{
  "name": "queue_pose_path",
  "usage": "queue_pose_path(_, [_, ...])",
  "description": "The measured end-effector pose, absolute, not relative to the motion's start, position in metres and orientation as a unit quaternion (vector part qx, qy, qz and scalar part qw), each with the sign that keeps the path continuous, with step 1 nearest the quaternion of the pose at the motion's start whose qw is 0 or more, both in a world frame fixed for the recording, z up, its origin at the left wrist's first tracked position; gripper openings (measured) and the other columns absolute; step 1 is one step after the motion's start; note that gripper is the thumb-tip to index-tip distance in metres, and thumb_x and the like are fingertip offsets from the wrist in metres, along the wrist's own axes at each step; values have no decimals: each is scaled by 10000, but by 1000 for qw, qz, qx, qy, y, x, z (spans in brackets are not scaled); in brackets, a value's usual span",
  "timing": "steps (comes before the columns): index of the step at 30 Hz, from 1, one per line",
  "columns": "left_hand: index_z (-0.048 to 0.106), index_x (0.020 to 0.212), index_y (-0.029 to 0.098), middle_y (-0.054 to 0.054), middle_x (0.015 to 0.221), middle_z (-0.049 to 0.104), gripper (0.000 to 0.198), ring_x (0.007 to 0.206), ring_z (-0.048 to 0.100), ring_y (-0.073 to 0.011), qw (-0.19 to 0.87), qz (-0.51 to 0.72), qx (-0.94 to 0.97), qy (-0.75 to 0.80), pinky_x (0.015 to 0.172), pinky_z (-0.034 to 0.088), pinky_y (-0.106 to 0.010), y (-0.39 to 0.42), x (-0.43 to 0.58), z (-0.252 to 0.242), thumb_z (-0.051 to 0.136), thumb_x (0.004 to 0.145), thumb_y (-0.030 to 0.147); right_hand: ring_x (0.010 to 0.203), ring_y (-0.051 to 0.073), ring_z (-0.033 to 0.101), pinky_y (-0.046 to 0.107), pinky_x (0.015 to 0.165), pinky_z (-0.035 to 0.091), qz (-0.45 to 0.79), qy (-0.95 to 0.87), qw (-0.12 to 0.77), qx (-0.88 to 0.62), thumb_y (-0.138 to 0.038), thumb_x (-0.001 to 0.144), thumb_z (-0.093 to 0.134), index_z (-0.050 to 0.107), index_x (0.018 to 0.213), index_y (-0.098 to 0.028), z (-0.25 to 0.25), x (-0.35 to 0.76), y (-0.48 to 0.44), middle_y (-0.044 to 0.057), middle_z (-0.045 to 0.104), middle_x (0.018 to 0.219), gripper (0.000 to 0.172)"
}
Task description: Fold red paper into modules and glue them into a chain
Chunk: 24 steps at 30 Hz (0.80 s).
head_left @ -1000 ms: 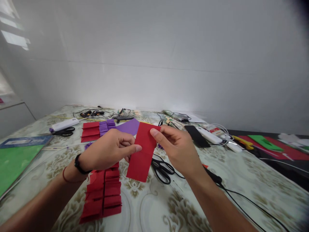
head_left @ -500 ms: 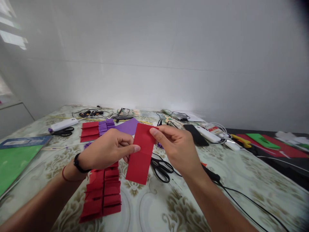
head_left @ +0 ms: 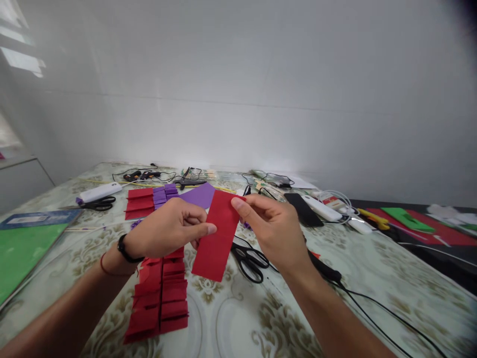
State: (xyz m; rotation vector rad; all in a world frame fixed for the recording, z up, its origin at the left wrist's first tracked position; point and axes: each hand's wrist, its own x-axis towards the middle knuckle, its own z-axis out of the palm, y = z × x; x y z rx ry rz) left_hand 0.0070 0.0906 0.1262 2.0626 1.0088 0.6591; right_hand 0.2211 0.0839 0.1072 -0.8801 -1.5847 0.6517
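Note:
A rectangular strip of red paper (head_left: 219,243) is held up above the table, slanting down to the left. My left hand (head_left: 173,226) pinches its left edge about midway, thumb on the near face and fingers behind. At the upper right corner, my right hand (head_left: 274,223) grips the strip between thumb and fingers. Below my left wrist lie two rows of folded red paper pieces (head_left: 173,306). Black-handled scissors (head_left: 251,261) rest on the table just right of the strip, partly hidden by it.
Purple paper (head_left: 199,194) and folded red pieces (head_left: 139,201) lie behind my hands. Another pair of scissors (head_left: 99,204) is beside a white power bank (head_left: 100,192). Green sheets (head_left: 30,253) lie at left. A black corded tool (head_left: 326,268) sits by my right forearm; pliers (head_left: 188,181) lie farther back.
The lower end of the red strip has swung slightly left and up. Both hands keep nearly the same hold on it.

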Motion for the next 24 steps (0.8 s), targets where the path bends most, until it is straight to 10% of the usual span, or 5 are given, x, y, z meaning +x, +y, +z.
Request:
queue_pose_path(11, [661, 722, 152, 19, 639, 598, 305, 567, 507, -101, 403, 249, 797, 373, 524, 377, -194, 90, 4, 125, 643, 945, 359, 671, 162, 638, 285, 628, 530, 298, -676, 572, -357, -325, 923, 697, 776, 789, -202, 108, 224, 84, 25, 737, 748, 198])
queue_pose_path(24, [539, 632, 168, 33, 577, 561, 427, 543, 467, -96, 318, 254, 809, 424, 504, 336, -199, 91, -1, 127, 630, 949, 439, 626, 138, 614, 259, 607, 496, 362, -676, 524, -370, -396, 869, 776, 684, 709, -185, 106, 224, 88, 7, 688, 673, 280])
